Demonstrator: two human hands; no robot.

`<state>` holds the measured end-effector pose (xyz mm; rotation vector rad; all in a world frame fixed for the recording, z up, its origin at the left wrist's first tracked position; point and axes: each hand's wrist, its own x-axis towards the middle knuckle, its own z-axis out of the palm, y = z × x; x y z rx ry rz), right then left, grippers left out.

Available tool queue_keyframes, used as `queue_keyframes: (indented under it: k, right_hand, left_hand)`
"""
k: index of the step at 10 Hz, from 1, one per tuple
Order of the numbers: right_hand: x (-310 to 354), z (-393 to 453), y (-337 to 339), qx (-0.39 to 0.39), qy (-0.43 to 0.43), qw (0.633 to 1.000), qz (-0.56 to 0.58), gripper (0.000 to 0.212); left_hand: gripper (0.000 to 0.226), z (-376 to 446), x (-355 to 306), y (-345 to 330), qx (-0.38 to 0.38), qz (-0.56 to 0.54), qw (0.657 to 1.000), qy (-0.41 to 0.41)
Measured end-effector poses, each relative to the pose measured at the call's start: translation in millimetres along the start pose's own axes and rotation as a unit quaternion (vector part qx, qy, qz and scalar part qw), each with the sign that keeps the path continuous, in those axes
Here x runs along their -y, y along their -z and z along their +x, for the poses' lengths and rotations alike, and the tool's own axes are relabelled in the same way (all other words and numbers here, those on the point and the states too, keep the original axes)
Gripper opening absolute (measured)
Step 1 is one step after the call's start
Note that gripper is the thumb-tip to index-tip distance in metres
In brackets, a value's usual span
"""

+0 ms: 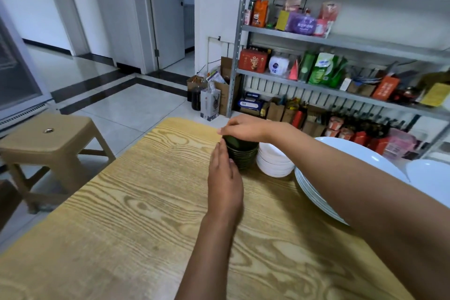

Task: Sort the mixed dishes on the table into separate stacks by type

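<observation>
I see the wooden table (151, 202) filling the lower half of the frame, with the sorted ware gathered at its centre-right edge. Largest there is the stack of wide white plates (316, 192) at right, another white plate (431, 178) at the far right edge, then a stack of white bowls (275, 163), and just left of it, seemingly touching, the stack of dark green bowls (243, 153) near the frame's centre.

My right hand (246, 126) comes over the top of the dark stack, fingers curled down around the uppermost bowl's rim. My left hand (225, 175) lies flat against the stack's near-left side, fingers straight and together, bracing rather than gripping.

To do this step well, I judge I should seat the top bowl squarely so it nests, keep the left palm steadying the column, and avoid nudging it into the white bowls.

The dark bowls look glossy, small and tightly nested, their rims reading as fine rings.
</observation>
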<state>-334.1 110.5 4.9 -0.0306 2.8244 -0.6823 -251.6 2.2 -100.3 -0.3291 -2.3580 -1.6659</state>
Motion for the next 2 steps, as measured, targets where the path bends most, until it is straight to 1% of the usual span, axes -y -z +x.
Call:
queue_keyframes:
  k: [1,2]
  right_hand:
    - [1,-14,-6,-0.129,0.051,0.99,0.009,0.047]
    - [-11,-34,-6,-0.266,0.135,0.953,-0.052,0.042]
  left_hand:
    - [0.051,7,-12,1,-0.029,0.102,0.993,-0.058]
    - [0.053,6,-36,2,-0.001,0.172,0.979,-0.112]
